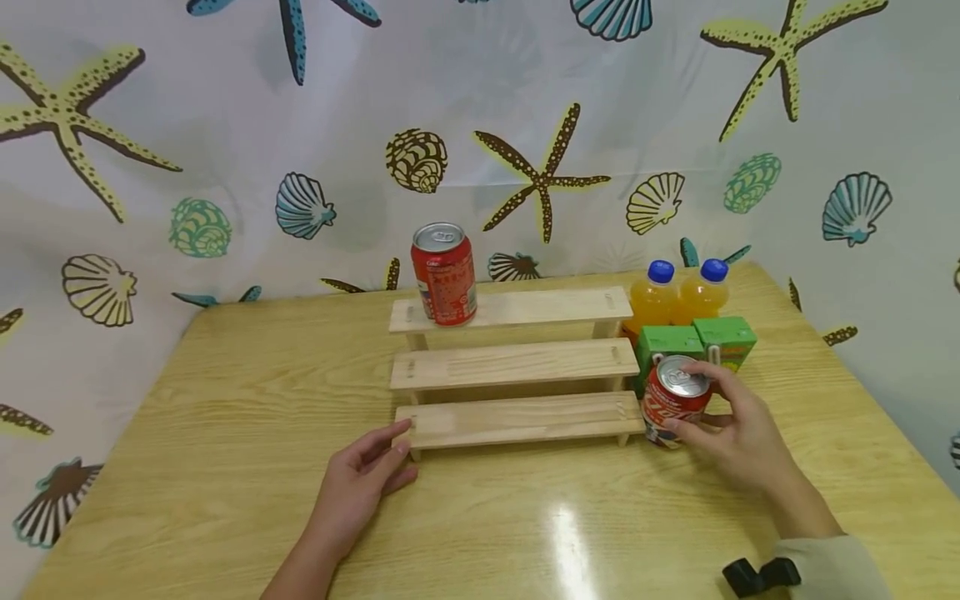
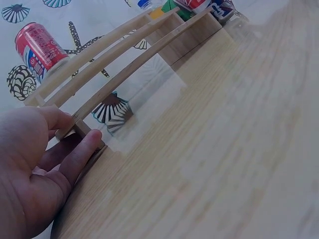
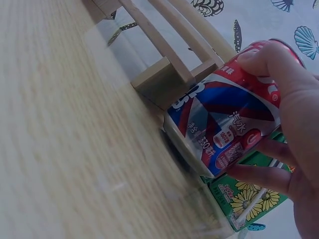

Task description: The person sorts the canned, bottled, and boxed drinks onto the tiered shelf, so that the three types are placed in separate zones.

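My right hand (image 1: 742, 433) grips a red soda can (image 1: 677, 402), thumb on the near side and fingers around the top and far side. The right wrist view shows the can (image 3: 227, 112) low by the tabletop, beside the right end of a three-step wooden rack (image 1: 517, 421); whether its base touches the table I cannot tell. At the rack's lowest left corner my left hand (image 1: 360, 483) pinches the step's end between thumb and fingers, as the left wrist view shows too. Another red can (image 1: 450, 283) stands upright on the top step, toward its left end.
Two green drink cartons (image 1: 726, 340) stand right behind the gripped can. Behind them are two orange-juice bottles (image 1: 703, 296) with blue caps. A white cloth (image 1: 480, 100) with shells and starfish hangs at the back of the wooden table (image 1: 262, 400).
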The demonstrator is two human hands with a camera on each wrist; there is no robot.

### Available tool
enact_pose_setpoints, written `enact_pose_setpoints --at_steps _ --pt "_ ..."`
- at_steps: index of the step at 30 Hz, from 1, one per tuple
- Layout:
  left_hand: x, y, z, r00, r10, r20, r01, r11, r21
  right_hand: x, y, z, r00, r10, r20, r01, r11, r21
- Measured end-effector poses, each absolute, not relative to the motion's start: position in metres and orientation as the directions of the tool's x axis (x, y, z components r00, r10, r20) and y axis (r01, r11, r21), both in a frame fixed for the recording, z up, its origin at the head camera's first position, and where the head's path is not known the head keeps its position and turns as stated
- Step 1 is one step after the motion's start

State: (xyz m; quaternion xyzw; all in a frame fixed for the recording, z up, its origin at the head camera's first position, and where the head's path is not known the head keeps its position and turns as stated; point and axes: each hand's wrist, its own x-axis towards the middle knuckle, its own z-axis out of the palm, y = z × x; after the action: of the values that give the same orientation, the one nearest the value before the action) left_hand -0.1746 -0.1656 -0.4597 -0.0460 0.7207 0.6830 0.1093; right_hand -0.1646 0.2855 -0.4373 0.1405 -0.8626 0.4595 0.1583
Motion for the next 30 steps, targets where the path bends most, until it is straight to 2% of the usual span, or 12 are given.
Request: enact_pose_setpoints --at_steps 11,30 --pt "-0.178 -0.16 -0.463 -0.971 0.091 -0.222 -0.22 0.037 0.975 -0.164 0.291 -0.437 -0.885 -0.053 0.462 -0.398 0.601 -0.693" --pt "-0.176 -0.165 -0.46 -0.972 0.061 -0.229 -0.227 0.027 0.973 -0.161 0.283 -0.426 -0.836 -0.034 0.547 -0.48 0.526 -0.702"
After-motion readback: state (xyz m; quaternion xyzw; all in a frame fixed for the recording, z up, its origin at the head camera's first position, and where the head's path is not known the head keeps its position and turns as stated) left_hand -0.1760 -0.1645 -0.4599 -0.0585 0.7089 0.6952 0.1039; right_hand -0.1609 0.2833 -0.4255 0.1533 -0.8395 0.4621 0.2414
